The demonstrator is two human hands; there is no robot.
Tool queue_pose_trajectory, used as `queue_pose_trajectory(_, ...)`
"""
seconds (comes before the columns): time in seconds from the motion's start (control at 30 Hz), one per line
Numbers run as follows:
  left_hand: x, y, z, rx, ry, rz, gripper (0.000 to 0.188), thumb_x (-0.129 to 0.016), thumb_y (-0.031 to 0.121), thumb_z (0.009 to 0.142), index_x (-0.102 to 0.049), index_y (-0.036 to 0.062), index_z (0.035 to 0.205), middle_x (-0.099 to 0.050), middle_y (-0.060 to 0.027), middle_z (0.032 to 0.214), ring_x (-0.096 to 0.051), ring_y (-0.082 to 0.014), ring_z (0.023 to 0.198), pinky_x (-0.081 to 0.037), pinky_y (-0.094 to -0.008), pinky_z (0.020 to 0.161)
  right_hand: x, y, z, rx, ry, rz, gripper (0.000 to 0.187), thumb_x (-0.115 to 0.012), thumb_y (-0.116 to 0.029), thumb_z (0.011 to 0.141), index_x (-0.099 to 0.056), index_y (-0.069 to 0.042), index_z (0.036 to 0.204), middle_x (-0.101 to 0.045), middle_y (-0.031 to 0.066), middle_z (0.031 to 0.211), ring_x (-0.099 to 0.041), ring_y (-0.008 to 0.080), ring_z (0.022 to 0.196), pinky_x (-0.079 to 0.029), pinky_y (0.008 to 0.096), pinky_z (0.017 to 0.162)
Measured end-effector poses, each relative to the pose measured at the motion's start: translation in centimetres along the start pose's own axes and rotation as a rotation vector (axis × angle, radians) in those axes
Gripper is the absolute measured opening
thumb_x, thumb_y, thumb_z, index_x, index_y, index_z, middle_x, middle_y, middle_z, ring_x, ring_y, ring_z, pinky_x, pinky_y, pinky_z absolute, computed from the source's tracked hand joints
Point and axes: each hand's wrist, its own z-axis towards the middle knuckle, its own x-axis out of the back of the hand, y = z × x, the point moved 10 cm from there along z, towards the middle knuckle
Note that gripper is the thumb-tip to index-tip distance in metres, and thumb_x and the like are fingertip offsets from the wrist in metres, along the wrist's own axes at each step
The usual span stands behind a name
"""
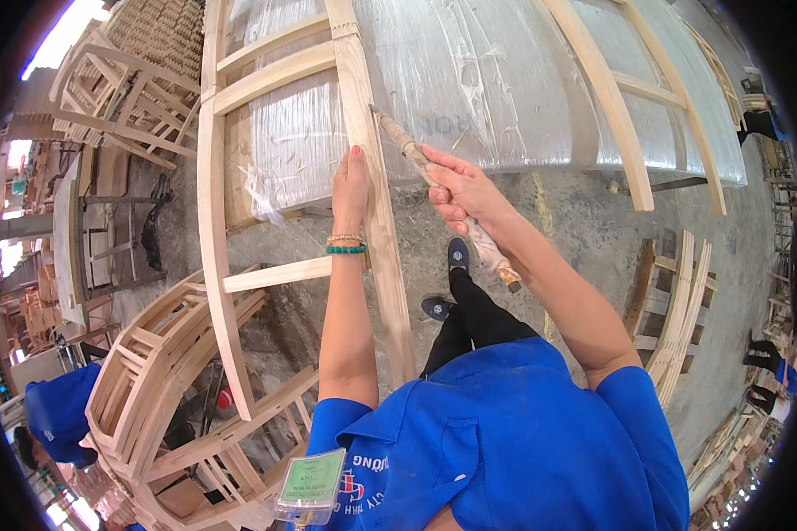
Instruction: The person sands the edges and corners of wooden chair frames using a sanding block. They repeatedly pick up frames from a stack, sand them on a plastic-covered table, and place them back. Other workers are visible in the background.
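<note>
From where I stand, the right hand (pixel 463 188) is closed around a slim, cloth-wrapped tool (pixel 400 137), thumb and fingers pressed together on its shaft. The tool slants up and left, its dark tip at the edge of a pale wooden frame's (pixel 359 88) long rail; I can't tell if they touch. The left hand (pixel 352 188) lies against that rail, fingers partly hidden, so how tightly it grips I can't tell. The frame rests across a plastic-wrapped stack (pixel 452 66).

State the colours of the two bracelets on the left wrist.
Tan for the upper bracelet, green for the lower bracelet; best seen in the head view.
</note>
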Motion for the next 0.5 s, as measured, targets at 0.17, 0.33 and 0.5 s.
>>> queue_pose_trajectory(0.17, -0.7, 0.7, -0.4, -0.005, -0.015, 0.036, 0.07, -0.04, 0.052, 0.096, -0.047, -0.0083, 0.132, -0.052, -0.0235, 0.133, -0.048, -0.031, 0.126, -0.034, -0.0328, 0.105, 0.1, -0.2, 0.3, 0.062, 0.079, -0.2, 0.051, -0.05, -0.019, 0.097, -0.034, -0.014, 0.145, -0.047, -0.0015, 0.065, -0.037, 0.003, 0.039, -0.035, 0.0207, 0.03)
queue_pose_trajectory(0.33, -0.4, 0.8, -0.1, -0.053, 0.027, 0.065, 0.07, -0.039, 0.053, 0.096, -0.049, -0.0071, 0.131, -0.054, -0.0239, 0.13, -0.049, -0.0315, 0.125, -0.035, -0.034, 0.104, 0.2, -0.3, 1.0, 0.063, 0.054, -0.087, 0.052, -0.05, -0.019, 0.096, -0.034, -0.013, 0.145, -0.047, -0.0015, 0.065, -0.038, 0.0038, 0.039, -0.036, 0.0216, 0.031)
queue_pose_trajectory(0.5, -0.3, 0.9, 0.1, -0.082, -0.025, 0.155, 0.067, -0.039, 0.052, 0.096, -0.048, -0.0027, 0.133, -0.056, -0.0234, 0.128, -0.052, -0.0315, 0.121, -0.038, -0.0363, 0.101, -0.9, -2.8, 4.0, 0.262, 0.109, -0.195, 0.055, -0.049, -0.018, 0.095, -0.032, -0.013, 0.147, -0.047, -0.0014, 0.064, -0.039, 0.0039, 0.039, -0.036, 0.0226, 0.031)
